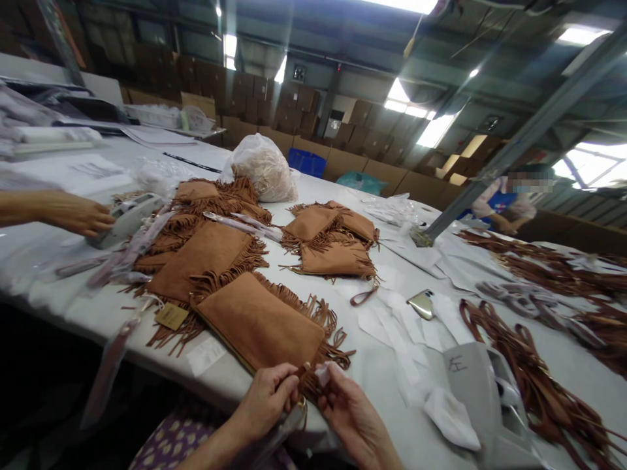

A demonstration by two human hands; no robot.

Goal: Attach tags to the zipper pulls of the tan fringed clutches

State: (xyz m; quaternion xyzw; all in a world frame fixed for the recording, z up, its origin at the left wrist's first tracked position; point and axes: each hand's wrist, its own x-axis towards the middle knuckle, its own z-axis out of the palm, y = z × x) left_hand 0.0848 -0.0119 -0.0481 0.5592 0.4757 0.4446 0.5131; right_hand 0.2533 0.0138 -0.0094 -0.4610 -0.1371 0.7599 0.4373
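Note:
A brown fringed pouch lies at the table's front edge, its near corner by my hands. My left hand is closed at that corner, its thumb and finger pinching a thin brown strap end. Below it hang a gold-coloured ring and a strap that seems wrapped in clear plastic. My right hand is closed on a small piece of white paper, just right of the strap end. Left of the pouch, another fringed pouch carries a tan tag.
A co-worker's hand touches a grey tape dispenser at left. Several pouches lie mid-table. At right are a second dispenser, a phone, white paper strips and brown straps. Another person works beyond.

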